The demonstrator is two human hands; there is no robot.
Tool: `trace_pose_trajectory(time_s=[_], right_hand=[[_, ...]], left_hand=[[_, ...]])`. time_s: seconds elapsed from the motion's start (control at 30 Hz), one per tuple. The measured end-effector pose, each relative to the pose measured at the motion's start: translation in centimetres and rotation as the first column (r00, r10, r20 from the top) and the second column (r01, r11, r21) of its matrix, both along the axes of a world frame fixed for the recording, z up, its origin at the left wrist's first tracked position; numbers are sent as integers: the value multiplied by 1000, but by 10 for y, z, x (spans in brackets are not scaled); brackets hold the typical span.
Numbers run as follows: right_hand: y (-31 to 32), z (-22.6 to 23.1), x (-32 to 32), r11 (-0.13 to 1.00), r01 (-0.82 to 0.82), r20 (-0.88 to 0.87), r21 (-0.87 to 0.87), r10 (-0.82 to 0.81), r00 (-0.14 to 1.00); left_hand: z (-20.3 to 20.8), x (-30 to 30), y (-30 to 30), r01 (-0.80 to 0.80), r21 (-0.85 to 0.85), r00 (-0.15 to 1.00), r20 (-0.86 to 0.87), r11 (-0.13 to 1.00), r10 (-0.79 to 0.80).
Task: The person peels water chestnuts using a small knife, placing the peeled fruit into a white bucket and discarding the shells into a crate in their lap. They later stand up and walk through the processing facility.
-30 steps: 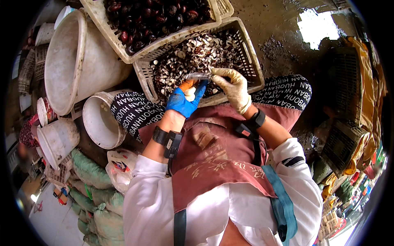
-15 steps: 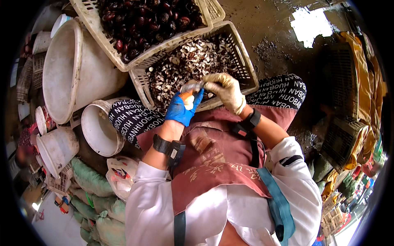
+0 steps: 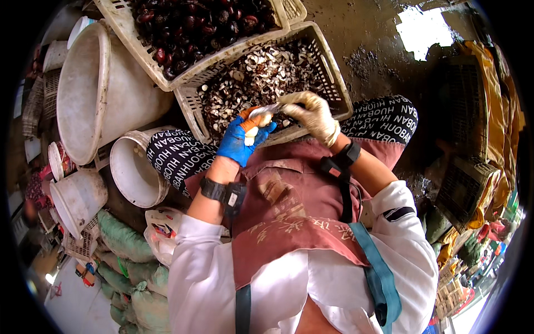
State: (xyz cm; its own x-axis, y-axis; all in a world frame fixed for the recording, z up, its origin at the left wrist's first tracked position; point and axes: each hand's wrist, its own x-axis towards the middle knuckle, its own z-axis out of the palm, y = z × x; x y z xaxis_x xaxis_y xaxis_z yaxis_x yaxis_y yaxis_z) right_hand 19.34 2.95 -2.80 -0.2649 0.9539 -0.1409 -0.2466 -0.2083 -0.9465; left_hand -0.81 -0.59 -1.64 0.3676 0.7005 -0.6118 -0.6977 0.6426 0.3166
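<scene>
Left hand (image 3: 240, 140) grips a pale peeled nut (image 3: 257, 126); right hand (image 3: 311, 114) grips a knife (image 3: 266, 109) over the peel-filled crate (image 3: 328, 67).

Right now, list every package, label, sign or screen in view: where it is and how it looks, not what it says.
Plastic bag: beside the left elbow, under the small white bucket; crumpled, white with red and dark print.
Green sacks: lower left, piled; soft, knotted, unprinted.
Lettered sleeves: over both knees, black with white letters.
Apron: on the chest, dull red with pale characters.
No signs or screens.
</scene>
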Motion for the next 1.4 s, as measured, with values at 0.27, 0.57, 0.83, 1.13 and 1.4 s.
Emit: trace_pose_trajectory(time_s=[0.27, 0.57, 0.83, 1.13, 1.4], right_hand=[[-6, 9, -4, 998, -19, 129, 59, 12, 992], [-8, 5, -7, 933, -88, 486, 350, -101, 868], [2, -39, 25, 950, 110, 329, -291, -9, 944], [-10, 13, -2, 977, 193, 133, -95, -180, 975], [-6, 32, 2, 742, -100, 529, 663, -371, 763]], left_hand=[[2, -1, -5, 170, 111, 964, -225, 979, -142], [11, 2, -3, 243, 191, 832, -544, 951, -103], [25, 7, -4, 204, 275, 955, -268, 939, -129], [-1, 12, -4, -142, 10, 983, 120, 990, 140], [-7, 20, -11, -235, -137, 947, 189, 962, 258]])
